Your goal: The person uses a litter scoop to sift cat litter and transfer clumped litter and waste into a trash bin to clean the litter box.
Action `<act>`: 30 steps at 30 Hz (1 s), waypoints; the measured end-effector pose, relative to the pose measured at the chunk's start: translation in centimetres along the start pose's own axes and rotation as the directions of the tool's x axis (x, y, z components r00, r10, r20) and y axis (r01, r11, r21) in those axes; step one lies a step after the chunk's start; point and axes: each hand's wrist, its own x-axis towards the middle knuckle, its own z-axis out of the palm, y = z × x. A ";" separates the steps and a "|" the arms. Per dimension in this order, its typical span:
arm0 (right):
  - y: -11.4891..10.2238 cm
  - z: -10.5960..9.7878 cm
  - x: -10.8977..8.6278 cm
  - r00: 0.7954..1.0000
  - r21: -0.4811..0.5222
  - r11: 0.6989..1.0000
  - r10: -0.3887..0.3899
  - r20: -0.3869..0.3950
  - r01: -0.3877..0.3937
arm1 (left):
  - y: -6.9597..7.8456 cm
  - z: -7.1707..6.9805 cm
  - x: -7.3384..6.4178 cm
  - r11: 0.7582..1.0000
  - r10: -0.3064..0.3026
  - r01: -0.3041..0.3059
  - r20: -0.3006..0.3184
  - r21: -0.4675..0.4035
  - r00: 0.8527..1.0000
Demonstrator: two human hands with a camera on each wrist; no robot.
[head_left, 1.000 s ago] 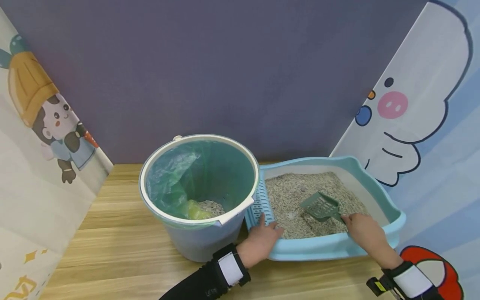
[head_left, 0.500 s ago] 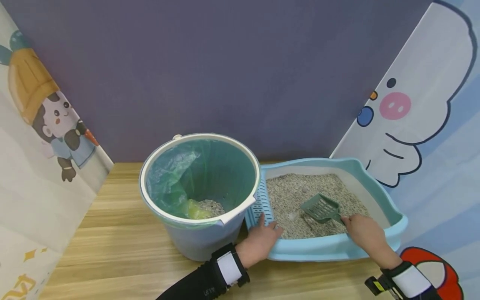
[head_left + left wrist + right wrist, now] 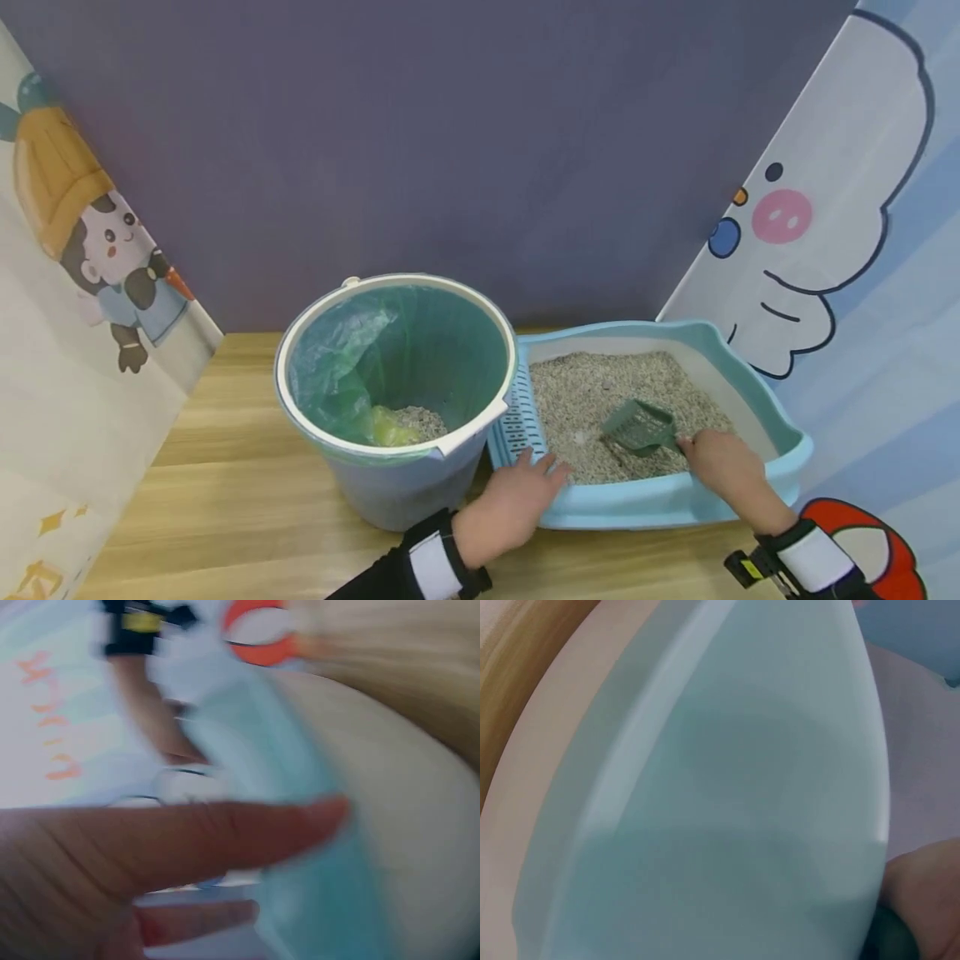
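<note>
dark-green slotted scoop (image 3: 639, 428) was in your rt hand (image 3: 722, 463), fingers curled round its handle; its head sat tilted at the litter (image 3: 592, 387), approx mid-tray, depth hard to tell. your left hand (image 3: 513, 503) lay on the near left corner of the pale-blue tray (image 3: 637, 507), fingers spread & roughly straight, resting w/out a grip; the left wrist view, blurry, had its thumb laid across the rim. bucket (image 3: 405, 490) w/ white rim & green liner (image 3: 330, 358) stood just beside the tray's slotted end, some litter at its btm. both were on the wood-grain surface (image 3: 217, 500).
</note>
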 end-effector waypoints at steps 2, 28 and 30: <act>-0.1 0.2 0.1 1.000 -0.006 1.000 -0.005 0.017 0.006 | 0.1 -1.7 -2.2 0.994 0.052 -0.062 -0.120 -0.085 0.991; -2.0 -0.8 3.1 0.963 -0.039 0.966 -0.258 -0.081 0.255 | -8.6 -8.9 -11.5 0.973 0.034 0.147 -0.743 0.177 0.668; -2.1 -1.0 3.3 0.956 -0.043 0.959 -0.283 -0.074 0.280 | -9.3 -9.1 -12.2 0.982 0.064 0.084 -0.728 0.166 0.683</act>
